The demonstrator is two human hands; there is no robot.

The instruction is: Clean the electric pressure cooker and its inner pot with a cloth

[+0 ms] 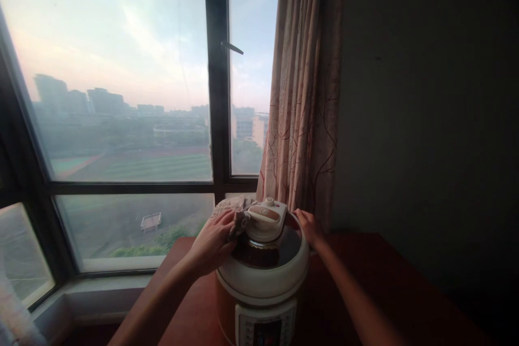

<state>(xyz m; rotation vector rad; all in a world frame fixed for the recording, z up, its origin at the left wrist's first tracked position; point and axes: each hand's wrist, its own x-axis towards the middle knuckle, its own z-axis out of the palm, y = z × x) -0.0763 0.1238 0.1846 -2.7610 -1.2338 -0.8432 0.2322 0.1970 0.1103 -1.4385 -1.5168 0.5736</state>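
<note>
Your left hand (pixel 217 238) grips the cloth (pixel 240 221) beside the cooker (pixel 259 284) handle (pixel 263 215); whether your right hand (pixel 310 227) grips the rim is unclear. Steady it, wiping lightly.

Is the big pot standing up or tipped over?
Upright: the pot has its lid on top, facing up, and its control panel is on the side below.

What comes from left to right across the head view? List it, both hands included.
Left hand → brown-and-white lid handle → right hand → dark wall.
</note>
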